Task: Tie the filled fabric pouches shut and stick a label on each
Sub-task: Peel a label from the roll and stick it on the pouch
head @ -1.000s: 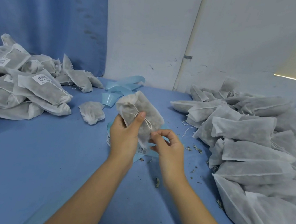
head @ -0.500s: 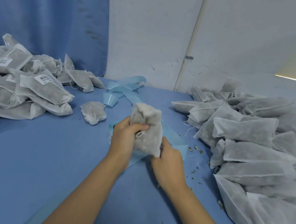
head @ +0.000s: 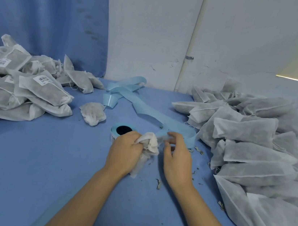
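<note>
On the blue worktop (head: 41,174), the left hand (head: 126,151) grips a filled pouch (head: 149,145) by its bunched neck. The right hand (head: 176,154) is just beside it, fingers curled and blurred; whether it pinches anything cannot be told. The label roll (head: 123,130) lies just behind the left hand. Labelled pouches (head: 34,88) are piled far left, unlabelled pouches (head: 253,145) right.

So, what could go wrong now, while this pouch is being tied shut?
The left hand grips the pouch only by its bunched neck; if that grip slackens, filling may spill, like the crumbs on the table. The label roll sits right behind that hand and could be knocked away.
</note>
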Demonstrator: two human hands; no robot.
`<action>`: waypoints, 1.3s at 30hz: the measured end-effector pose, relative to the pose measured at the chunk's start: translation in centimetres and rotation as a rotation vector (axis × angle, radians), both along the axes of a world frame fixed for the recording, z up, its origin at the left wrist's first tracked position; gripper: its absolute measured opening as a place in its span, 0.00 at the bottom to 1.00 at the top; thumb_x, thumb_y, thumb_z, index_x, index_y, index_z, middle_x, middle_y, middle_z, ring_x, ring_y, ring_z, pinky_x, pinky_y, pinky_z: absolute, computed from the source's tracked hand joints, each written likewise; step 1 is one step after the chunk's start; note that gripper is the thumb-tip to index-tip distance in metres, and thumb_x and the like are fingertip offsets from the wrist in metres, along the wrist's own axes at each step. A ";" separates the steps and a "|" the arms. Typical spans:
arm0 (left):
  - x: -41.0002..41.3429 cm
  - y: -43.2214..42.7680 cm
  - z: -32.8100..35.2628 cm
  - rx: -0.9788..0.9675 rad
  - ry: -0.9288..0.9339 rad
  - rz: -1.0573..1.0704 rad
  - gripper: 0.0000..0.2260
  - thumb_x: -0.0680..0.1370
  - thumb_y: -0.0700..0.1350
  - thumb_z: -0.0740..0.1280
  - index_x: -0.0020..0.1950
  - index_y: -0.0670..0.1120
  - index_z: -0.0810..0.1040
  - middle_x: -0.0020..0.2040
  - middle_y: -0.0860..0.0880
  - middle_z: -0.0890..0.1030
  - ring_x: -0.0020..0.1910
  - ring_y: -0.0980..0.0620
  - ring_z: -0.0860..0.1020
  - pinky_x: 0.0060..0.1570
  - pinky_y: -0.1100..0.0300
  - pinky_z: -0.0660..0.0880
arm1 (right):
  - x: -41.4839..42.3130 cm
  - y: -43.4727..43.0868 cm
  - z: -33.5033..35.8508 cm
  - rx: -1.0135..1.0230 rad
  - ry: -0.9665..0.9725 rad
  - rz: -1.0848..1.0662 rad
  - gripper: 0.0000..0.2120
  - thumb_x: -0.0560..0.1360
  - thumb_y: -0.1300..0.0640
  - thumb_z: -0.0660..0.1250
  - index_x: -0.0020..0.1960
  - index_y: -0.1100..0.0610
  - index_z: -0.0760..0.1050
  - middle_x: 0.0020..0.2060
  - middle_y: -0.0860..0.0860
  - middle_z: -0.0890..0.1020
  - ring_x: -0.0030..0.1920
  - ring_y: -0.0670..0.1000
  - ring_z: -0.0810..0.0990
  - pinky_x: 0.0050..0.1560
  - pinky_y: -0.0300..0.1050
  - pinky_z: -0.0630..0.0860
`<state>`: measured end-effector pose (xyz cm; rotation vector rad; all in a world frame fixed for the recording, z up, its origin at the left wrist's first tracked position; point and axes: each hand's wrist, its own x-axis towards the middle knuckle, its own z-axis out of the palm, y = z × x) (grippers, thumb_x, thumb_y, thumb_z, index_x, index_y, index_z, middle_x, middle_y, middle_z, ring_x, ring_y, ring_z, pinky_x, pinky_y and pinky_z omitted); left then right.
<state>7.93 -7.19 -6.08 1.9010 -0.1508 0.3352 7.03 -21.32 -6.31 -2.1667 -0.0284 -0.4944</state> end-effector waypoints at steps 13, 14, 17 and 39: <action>-0.5 -0.1 0.4 -0.212 0.008 -0.254 0.26 0.69 0.27 0.60 0.28 0.59 0.78 0.27 0.61 0.74 0.29 0.64 0.72 0.32 0.73 0.66 | 0.5 0.2 -0.1 0.495 0.009 0.216 0.11 0.79 0.63 0.64 0.54 0.48 0.77 0.45 0.45 0.84 0.47 0.42 0.81 0.47 0.32 0.74; -0.6 -0.2 0.5 -0.217 0.005 -0.257 0.23 0.68 0.30 0.61 0.28 0.59 0.78 0.27 0.61 0.74 0.29 0.64 0.71 0.32 0.73 0.66 | 0.6 0.2 -0.1 0.507 0.004 0.203 0.10 0.79 0.62 0.64 0.53 0.48 0.77 0.44 0.45 0.84 0.47 0.42 0.82 0.46 0.32 0.74; -0.7 -0.3 0.7 -0.229 0.008 -0.251 0.17 0.64 0.35 0.60 0.28 0.58 0.77 0.27 0.61 0.73 0.29 0.63 0.70 0.31 0.73 0.65 | 0.6 0.1 -0.2 0.523 -0.020 0.162 0.06 0.80 0.59 0.63 0.51 0.49 0.77 0.42 0.46 0.84 0.45 0.44 0.82 0.48 0.35 0.75; -0.2 -0.2 0.6 -0.309 0.037 -0.078 0.20 0.71 0.27 0.60 0.30 0.51 0.72 0.26 0.62 0.73 0.28 0.65 0.70 0.31 0.73 0.65 | 0.9 -1.0 0.0 0.598 -0.118 -0.099 0.08 0.78 0.60 0.65 0.46 0.49 0.78 0.38 0.47 0.80 0.38 0.44 0.75 0.38 0.29 0.70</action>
